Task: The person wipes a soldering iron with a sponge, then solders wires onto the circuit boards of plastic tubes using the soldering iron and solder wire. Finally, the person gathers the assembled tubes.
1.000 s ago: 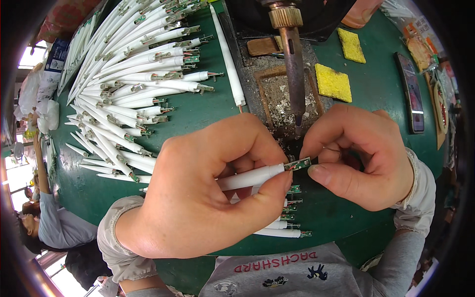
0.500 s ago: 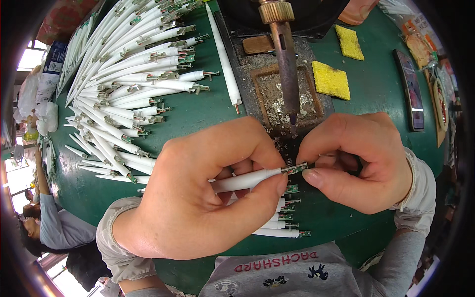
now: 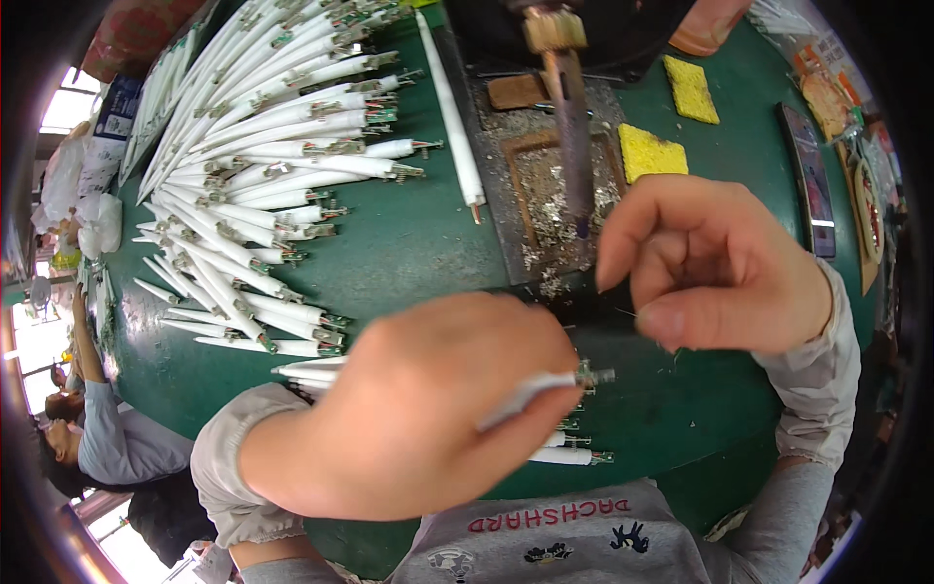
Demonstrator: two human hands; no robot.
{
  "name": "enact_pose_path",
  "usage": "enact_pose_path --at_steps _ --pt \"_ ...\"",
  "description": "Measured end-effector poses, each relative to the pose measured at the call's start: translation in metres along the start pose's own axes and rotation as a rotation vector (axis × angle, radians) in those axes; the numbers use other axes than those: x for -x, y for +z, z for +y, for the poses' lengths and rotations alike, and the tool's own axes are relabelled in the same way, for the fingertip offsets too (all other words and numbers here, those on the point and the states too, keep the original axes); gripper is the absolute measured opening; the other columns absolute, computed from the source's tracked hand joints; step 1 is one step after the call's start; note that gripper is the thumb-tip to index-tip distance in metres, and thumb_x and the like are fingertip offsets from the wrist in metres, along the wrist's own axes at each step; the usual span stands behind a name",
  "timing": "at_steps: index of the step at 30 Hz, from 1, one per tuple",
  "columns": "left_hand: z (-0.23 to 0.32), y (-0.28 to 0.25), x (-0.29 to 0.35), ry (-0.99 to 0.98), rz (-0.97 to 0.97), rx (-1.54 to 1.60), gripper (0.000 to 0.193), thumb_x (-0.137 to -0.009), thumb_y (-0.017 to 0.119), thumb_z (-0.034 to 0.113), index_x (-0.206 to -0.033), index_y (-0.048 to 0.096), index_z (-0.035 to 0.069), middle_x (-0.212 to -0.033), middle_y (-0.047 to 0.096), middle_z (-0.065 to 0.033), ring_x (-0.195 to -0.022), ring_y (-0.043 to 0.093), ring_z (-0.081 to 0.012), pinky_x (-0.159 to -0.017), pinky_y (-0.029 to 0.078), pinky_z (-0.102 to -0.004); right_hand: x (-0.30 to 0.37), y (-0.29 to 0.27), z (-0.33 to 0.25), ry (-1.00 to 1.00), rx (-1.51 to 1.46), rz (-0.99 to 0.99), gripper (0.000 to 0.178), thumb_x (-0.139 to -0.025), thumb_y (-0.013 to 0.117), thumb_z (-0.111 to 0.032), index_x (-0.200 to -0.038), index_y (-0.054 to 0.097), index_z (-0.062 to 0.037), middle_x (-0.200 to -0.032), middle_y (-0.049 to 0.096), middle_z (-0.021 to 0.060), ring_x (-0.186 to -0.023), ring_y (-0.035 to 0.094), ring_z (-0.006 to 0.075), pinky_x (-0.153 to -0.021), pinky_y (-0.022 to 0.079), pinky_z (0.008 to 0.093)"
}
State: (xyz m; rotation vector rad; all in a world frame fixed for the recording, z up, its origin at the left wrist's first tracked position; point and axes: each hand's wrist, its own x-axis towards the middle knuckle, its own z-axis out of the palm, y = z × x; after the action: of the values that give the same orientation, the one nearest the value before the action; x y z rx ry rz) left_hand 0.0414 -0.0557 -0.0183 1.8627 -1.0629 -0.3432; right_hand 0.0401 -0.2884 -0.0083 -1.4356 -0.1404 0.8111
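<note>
The left hand [image 3: 428, 409] grasps a white tube [image 3: 530, 392] over the near edge of the green surface [image 3: 418, 243]; the tube's metal tip points right. The right hand [image 3: 715, 268] hovers just right of the tip, apart from it, thumb and forefinger pinched; whether it grips anything cannot be told. A soldering iron [image 3: 569, 117] rests above a tray [image 3: 545, 195]. More tubes [image 3: 263, 165] fan out at left.

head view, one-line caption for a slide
Left hand grips a white plastic tube; right hand hovers beside the soldering iron.
</note>
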Motion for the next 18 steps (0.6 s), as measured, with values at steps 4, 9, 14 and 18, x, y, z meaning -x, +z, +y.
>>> enact_pose_path --at_steps 4,9,14,18 --pt "0.004 0.016 0.011 0.107 -0.052 -0.289 0.02 -0.065 0.071 0.004 -0.082 0.061 0.002 -0.082 0.055 -0.0113 -0.068 0.054 -0.0255 -0.058 0.044 -0.0317 -0.001 -0.013 0.003 0.031 -0.054 -0.102 0.028 -0.077 0.066 -0.009 -0.096 0.051 0.0053 -0.07 0.057 0.0067 -0.061 0.057 0.0092 -0.053 0.044 0.0199" --pt "0.004 -0.006 0.005 -0.008 -0.047 -0.311 0.024 -0.061 0.071 0.004 -0.082 0.06 0.002 -0.084 0.054 -0.0112 -0.07 0.052 -0.0256 -0.06 0.043 -0.0339 -0.003 -0.013 -0.003 0.045 -0.048 -0.19 0.02 -0.085 0.061 -0.012 -0.097 0.058 0.0037 -0.076 0.06 0.0034 -0.067 0.055 0.0053 -0.058 0.044 0.0179" --pt "-0.031 -0.036 -0.012 -0.063 0.239 -1.141 0.025 -0.064 0.066 -0.001 -0.087 0.059 0.004 -0.091 0.054 -0.009 -0.086 0.051 -0.0282 -0.072 0.042 -0.0367 0.0 -0.01 -0.011 0.122 0.108 -0.135 0.021 -0.089 0.055 -0.018 -0.093 0.061 0.0011 -0.076 0.06 0.0023 -0.065 0.055 0.0063 -0.058 0.044 0.0188" --pt "-0.043 -0.043 -0.01 0.011 0.241 -1.263 0.014 -0.065 0.056 0.005 -0.079 0.055 0.004 -0.084 0.053 -0.0086 -0.083 0.05 -0.025 -0.07 0.042 -0.0349 -0.003 -0.002 -0.008 0.08 0.082 -0.097 0.019 -0.089 0.056 -0.018 -0.091 0.061 0.0007 -0.074 0.059 0.0012 -0.063 0.054 0.0057 -0.056 0.044 0.0186"
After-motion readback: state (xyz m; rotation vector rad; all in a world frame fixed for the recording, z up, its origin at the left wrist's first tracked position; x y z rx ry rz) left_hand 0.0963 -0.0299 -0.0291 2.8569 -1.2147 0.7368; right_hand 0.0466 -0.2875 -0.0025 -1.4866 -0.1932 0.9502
